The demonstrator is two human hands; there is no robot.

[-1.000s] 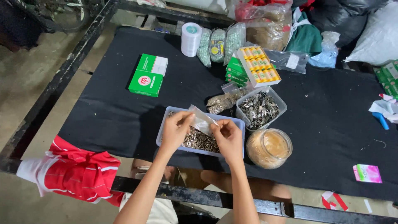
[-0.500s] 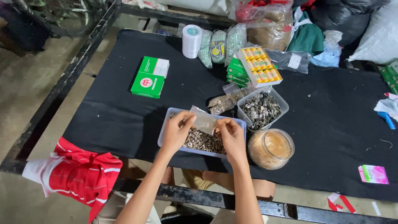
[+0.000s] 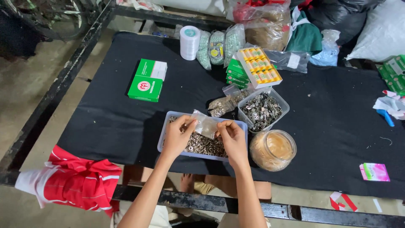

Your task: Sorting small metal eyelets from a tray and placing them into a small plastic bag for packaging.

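Observation:
Both hands hold a small clear plastic bag over a shallow pale-blue tray of small metal parts. My left hand pinches the bag's left edge. My right hand grips its right edge. The bag hangs just above the heap of parts, and its contents cannot be made out.
On the black table: a clear tub of metal clips, a round jar of tan material, filled small bags, green boxes, a box of yellow tubes, a white tape roll. Red-and-white cloth hangs at the near left edge.
Both hands stay on the bag over the tray, shifting it only slightly; the view has drifted a little.

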